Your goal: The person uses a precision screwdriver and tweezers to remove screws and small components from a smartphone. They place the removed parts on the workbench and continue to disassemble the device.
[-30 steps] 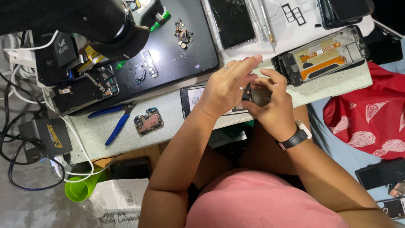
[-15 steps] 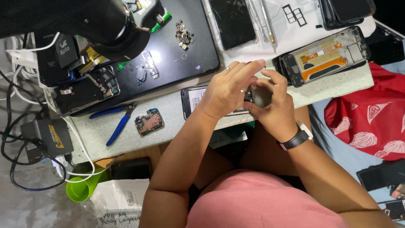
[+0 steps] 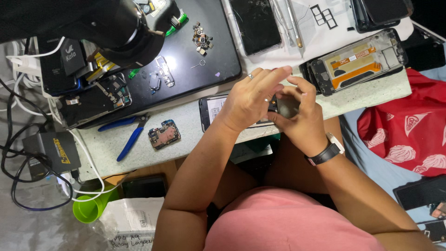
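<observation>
My left hand (image 3: 251,97) and my right hand (image 3: 303,118) meet at the front edge of the bench. Between them they pinch a small dark grey part (image 3: 284,106); the fingers hide most of it. My left hand wears rings and its fingers reach over the top of the part. On my right wrist is a black watch (image 3: 327,151). Just under my left hand, flat on the speckled bench top (image 3: 107,148), lies a dark phone (image 3: 211,111), partly covered by that hand.
An opened phone frame with orange flex cable (image 3: 357,60) lies to the right. A black mat (image 3: 195,65) carries a pile of small parts (image 3: 202,37). Blue pliers (image 3: 130,135) and a circuit board (image 3: 163,135) sit to the left. A red bag (image 3: 409,130) is beside my right arm.
Both hands stay together on the small part. My left fingers have stretched slightly further over it; nothing else on the bench has moved.
</observation>
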